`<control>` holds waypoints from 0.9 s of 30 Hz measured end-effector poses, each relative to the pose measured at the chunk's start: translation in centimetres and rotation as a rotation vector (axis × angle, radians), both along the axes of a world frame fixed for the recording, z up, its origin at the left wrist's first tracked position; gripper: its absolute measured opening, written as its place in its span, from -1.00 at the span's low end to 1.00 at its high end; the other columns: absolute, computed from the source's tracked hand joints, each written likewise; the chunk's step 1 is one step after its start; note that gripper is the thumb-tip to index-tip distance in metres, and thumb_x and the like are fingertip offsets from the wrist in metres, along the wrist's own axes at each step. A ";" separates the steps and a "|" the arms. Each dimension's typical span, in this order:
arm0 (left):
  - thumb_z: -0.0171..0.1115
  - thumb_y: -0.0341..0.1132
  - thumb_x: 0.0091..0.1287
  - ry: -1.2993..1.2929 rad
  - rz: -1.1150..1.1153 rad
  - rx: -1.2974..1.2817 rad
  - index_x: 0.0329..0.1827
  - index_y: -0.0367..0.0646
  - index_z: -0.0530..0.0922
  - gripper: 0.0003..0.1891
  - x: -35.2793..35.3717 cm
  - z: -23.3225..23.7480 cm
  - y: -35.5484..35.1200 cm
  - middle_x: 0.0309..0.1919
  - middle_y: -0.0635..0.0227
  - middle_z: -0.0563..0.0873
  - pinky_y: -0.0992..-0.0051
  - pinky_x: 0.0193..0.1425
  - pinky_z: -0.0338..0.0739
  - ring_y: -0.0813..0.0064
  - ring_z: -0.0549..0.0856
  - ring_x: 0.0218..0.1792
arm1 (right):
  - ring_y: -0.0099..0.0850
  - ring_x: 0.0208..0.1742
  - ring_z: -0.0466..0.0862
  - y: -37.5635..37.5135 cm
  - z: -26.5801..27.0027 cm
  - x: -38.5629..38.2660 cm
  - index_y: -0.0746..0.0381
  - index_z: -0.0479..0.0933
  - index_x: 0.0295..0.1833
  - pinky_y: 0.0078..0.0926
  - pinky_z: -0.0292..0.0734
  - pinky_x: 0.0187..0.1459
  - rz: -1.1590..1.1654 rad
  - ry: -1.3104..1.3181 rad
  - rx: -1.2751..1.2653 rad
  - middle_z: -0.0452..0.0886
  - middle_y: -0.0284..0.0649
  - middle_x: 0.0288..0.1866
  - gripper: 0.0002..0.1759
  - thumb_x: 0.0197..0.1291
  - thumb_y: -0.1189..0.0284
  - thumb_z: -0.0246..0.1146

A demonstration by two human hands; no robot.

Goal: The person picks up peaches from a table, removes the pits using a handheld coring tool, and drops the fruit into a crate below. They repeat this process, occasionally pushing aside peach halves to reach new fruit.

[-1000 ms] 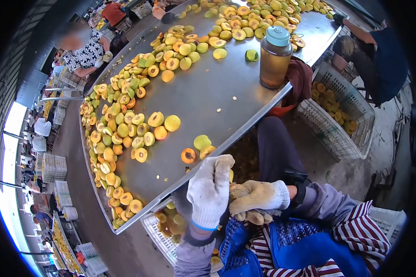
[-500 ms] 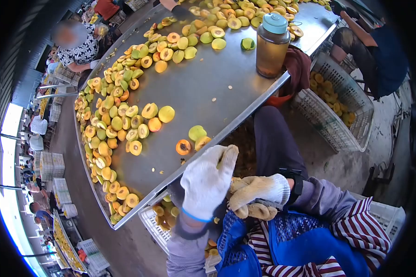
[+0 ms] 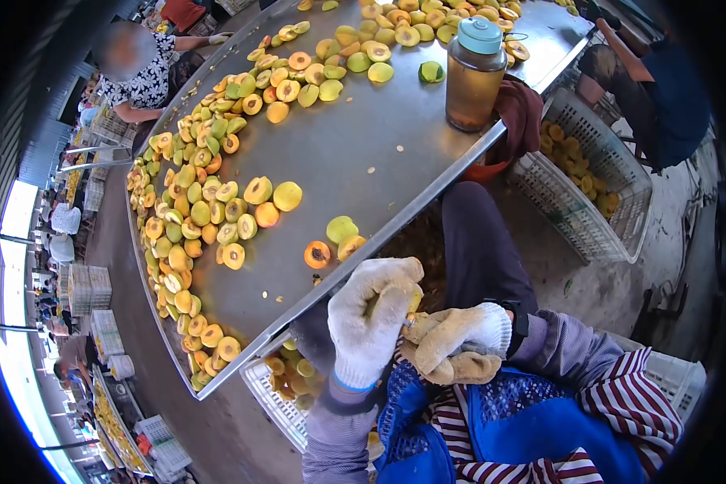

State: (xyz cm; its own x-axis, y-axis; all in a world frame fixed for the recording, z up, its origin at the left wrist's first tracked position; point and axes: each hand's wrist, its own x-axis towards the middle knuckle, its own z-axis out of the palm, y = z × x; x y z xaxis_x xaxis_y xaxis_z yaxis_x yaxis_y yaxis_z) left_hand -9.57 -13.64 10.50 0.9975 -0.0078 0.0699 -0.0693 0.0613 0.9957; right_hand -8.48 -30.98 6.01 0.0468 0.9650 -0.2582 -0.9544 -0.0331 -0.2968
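My left hand (image 3: 371, 321), in a whitish glove, is closed in front of the metal table's near edge. A bit of yellow fruit (image 3: 415, 300) shows at its fingertips, mostly hidden. Close beside it, my right hand (image 3: 457, 342), in a stained glove with a dark watch at the wrist, is curled closed; what it holds is hidden. The fingertips of both hands nearly meet over my lap. Beyond them on the metal table (image 3: 331, 173) lie cut fruit halves, among them an orange half with a dark centre (image 3: 317, 255) and a green one (image 3: 341, 229).
A lidded bottle (image 3: 476, 77) and a dark red cloth (image 3: 518, 117) are at the table's right edge. Crates of fruit stand right (image 3: 593, 173) and below the table (image 3: 278, 403). One person (image 3: 141, 81) sits across, another (image 3: 669, 97) at the right.
My left hand has turned and its fingers have curled, with yellow fruit now visible at the tips. My right hand has barely moved. The person across now has an arm reaching towards the table.
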 end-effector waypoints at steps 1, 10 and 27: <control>0.22 -0.43 0.39 -0.117 -0.008 0.131 -0.04 -0.37 0.63 -0.80 -0.1 -0.8 0.4 -0.13 0.22 0.73 0.53 -0.08 0.59 0.50 0.69 -0.21 | -0.57 -0.80 0.46 0.1 -0.4 -0.4 0.29 0.53 -0.27 -0.67 0.35 -0.79 -0.025 0.036 0.016 0.52 -0.29 -0.68 -0.75 0.43 0.34 0.19; 0.18 -0.18 0.48 0.062 0.114 -0.543 -0.07 -0.35 0.63 -0.67 -1.7 -0.7 -1.4 -0.13 0.05 0.71 0.35 -0.03 0.63 0.28 0.72 -0.17 | -0.50 -0.29 0.72 0.6 -5.4 -3.1 0.28 0.53 0.16 -0.60 0.67 -0.21 -0.175 0.260 0.002 0.69 -0.24 -0.21 -0.72 0.47 0.37 0.15; -0.05 0.12 0.55 0.280 0.368 -0.879 -0.03 -0.19 0.55 -0.50 -2.7 -1.3 0.1 -0.22 0.16 0.67 0.42 -0.37 0.61 0.25 0.71 -0.28 | -0.36 -0.78 0.53 2.0 0.1 -0.1 0.38 0.52 -0.03 -0.47 0.40 -0.78 0.220 -0.228 0.195 0.58 -0.09 -0.65 -0.62 0.47 0.21 0.13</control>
